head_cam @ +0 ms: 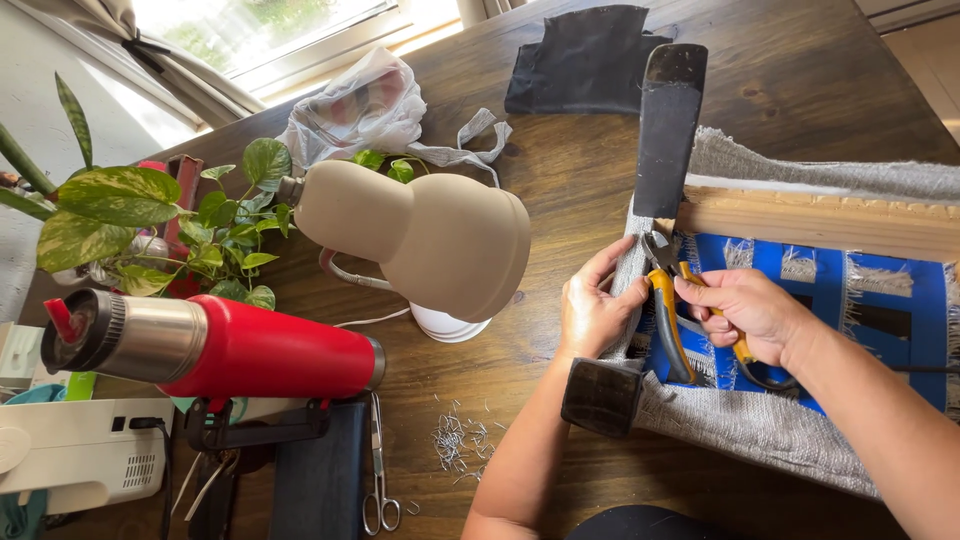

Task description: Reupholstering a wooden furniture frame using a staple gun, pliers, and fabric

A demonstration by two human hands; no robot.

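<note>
Where the grey fabric (770, 425) wraps the frame, right of centre:
Left hand (592, 310): fingers pressed on the fabric edge.
Right hand (745, 312): closed round yellow-handled pliers (668, 305), tip at the fabric.
Bag (360, 100): clear plastic, upper left, contents unclear.
Staples (452, 438): bottom centre, on the table (560, 170).
Cut off: frame's right end.

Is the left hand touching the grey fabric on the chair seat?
Touching. The head view shows the left hand pressed flat on the grey fabric at the seat's edge, beside the pliers held by the right hand.
</note>
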